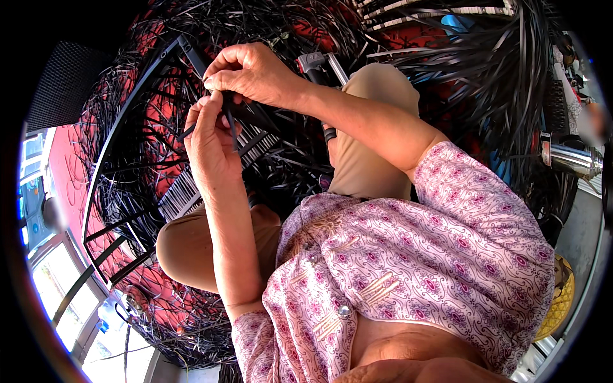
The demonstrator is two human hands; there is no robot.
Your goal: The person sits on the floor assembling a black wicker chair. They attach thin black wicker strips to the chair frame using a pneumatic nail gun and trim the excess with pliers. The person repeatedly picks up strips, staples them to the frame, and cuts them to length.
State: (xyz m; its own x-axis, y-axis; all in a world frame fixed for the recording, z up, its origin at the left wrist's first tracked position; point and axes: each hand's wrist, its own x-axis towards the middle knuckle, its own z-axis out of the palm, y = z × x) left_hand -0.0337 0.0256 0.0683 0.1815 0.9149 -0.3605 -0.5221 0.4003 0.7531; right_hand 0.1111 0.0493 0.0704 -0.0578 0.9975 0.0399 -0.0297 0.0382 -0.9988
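Note:
My left hand (209, 137) and my right hand (252, 73) meet fingertip to fingertip beside a dark frame (105, 143). The fingers of both are closed in a pinch. A thin black strip (233, 127) hangs down from them past my left palm and seems to be held in both pinches. One bar of the frame rises just behind the fingertips, and its long curved side bends away to the left. Below my left wrist lies a panel woven from grey and black strips (181, 193), partly covered by my left forearm. Its join to the frame is hidden.
Loose black strips (179, 29) lie in tangled heaps on the red floor (69, 172). A thick bundle of strips (485, 76) fans out at the right. Near my knee lies a grey-headed tool (311, 62). A shiny metal cylinder (575, 158) and a yellow woven seat (559, 303) are far right.

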